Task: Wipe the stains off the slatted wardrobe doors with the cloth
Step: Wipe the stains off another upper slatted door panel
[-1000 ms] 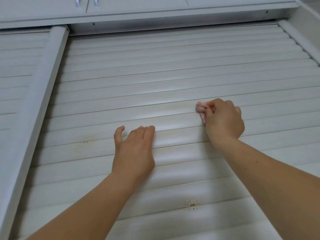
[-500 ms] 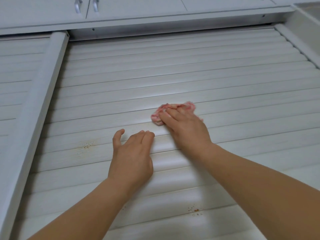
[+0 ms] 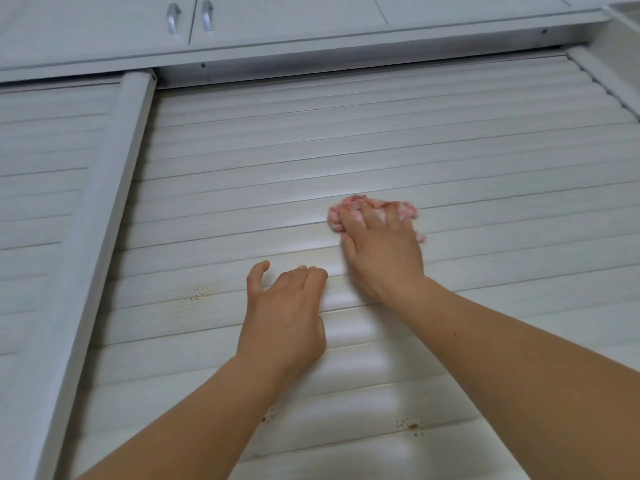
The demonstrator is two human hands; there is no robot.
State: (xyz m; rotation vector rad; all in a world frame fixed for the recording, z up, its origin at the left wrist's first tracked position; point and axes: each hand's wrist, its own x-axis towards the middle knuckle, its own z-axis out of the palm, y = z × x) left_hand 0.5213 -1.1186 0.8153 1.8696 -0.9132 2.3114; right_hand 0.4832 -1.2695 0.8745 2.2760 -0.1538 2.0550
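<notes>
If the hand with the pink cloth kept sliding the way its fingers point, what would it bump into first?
Probably nothing soon: the right hand pressing the pink cloth points up the slatted door, bare until the top rail, as far as visible.

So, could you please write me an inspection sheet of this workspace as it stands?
Surface: white slatted wardrobe door, brown speckled stains at left and lower right.
Job's things: pink-and-white crumpled cloth against the slats.
Clutter: nothing seen.
Hands: right hand presses the cloth with straight fingers; left hand rests bare on the slats.
Cables: nothing seen.
Surroundings: white upper cabinets with two metal handles; second slatted door at left.
</notes>
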